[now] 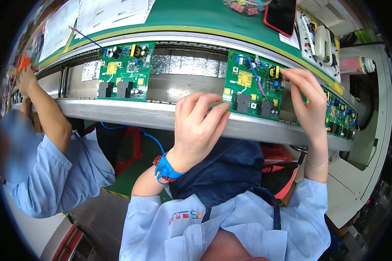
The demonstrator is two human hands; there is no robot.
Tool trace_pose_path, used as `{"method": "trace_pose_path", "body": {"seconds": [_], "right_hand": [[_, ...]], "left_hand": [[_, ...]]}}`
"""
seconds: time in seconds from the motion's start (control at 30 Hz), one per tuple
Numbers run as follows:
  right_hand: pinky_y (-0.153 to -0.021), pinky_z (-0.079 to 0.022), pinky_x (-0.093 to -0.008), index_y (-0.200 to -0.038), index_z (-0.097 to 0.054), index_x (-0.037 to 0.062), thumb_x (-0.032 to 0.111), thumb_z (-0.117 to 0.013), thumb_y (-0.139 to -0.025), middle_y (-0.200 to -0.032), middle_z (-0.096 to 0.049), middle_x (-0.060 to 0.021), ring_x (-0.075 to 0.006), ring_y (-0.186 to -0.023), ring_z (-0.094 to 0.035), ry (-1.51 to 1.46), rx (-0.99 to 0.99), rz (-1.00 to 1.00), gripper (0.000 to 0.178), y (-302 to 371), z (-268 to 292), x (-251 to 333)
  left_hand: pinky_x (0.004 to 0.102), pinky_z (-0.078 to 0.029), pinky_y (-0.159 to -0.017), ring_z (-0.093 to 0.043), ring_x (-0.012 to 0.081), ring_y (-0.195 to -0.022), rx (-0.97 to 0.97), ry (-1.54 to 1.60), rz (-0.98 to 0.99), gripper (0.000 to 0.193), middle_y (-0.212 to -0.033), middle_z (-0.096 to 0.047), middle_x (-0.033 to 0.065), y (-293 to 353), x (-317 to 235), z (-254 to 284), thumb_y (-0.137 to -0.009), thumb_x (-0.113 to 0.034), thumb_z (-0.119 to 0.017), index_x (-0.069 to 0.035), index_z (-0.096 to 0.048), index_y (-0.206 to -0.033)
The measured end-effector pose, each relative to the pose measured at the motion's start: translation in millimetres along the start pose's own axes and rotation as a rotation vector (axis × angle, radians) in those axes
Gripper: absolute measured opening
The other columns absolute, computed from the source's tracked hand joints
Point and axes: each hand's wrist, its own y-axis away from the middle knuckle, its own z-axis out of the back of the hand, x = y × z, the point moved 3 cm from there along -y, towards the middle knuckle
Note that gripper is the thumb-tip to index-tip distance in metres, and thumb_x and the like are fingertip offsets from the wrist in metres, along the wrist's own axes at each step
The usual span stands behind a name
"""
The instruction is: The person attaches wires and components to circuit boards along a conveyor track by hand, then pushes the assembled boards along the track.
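A green circuit board (245, 79) lies on the rail line in front of me, with grey block parts, yellow parts and a blue-purple wire. At its lower left corner are the bent fingers of my left hand (198, 124), closed on the board's edge; their undersides are hidden. My right hand (308, 98) is beside the board's upper right edge, its fingers stretched out and apart from the thumb. Its fingertips reach a yellow-wrapped transformer (274, 71). A blue wrist strap (163, 168) with a cord is on my left wrist.
Another green board (125, 71) stands to the left on the metal rail (161, 109); a further one (335, 115) is at the right. Beyond are a red-edged phone (281, 16), a clear tub (247, 6) and papers (113, 13). A co-worker (59, 165) sits at the left.
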Motion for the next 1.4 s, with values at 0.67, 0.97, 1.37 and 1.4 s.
{"method": "trace_pose_path", "body": {"seconds": [0.67,0.97,1.37,1.4], "right_hand": [[-0.084,-0.046,-0.0366,-0.1,-0.066,0.0035,-0.005,-0.062,-0.073,-0.107,-0.066,-0.0086,-0.0249,-0.099,-0.063,0.011,-0.055,-0.002,0.029,77,-16,21],[-0.087,-0.045,-0.0355,-0.098,-0.065,0.0035,-0.005,-0.062,-0.072,-0.11,-0.066,-0.0077,-0.0228,-0.107,-0.061,0.069,0.004,0.02,0.027,72,-24,36],[-0.081,-0.047,-0.037,-0.098,-0.064,0.0043,-0.003,-0.061,-0.076,-0.103,-0.065,-0.0093,-0.0257,-0.098,-0.061,0.288,-0.051,0.063,0.023,34,27,43],[-0.081,-0.047,-0.0367,-0.098,-0.064,0.0039,-0.002,-0.061,-0.077,-0.1,-0.064,-0.0098,-0.0263,-0.096,-0.061,0.294,-0.066,0.036,0.022,27,31,39]], "left_hand": [[0.037,-0.041,-0.08,-0.057,0.0244,-0.09,0.031,-0.005,-0.124,0.03,-0.098,-0.063,0.0052,-5,-4,-3,-0.072,-0.002,-0.07,-0.005,-0.065,-0.102],[0.0379,-0.045,-0.092,-0.061,0.0272,-0.108,0.181,0.106,-0.263,0.033,-0.112,-0.065,0.0112,5,-16,-5,-0.074,0.0,-0.068,-0.002,-0.064,-0.106],[0.0394,-0.043,-0.094,-0.059,0.0312,-0.109,-0.12,-0.105,-0.02,0.033,-0.121,-0.061,0.0171,21,48,68,-0.078,0.003,-0.061,0.0,-0.062,-0.111],[0.0397,-0.041,-0.097,-0.057,0.0312,-0.113,-0.127,-0.172,0.029,0.033,-0.121,-0.061,0.016,26,55,75,-0.08,0.002,-0.06,0.001,-0.061,-0.113]]}}
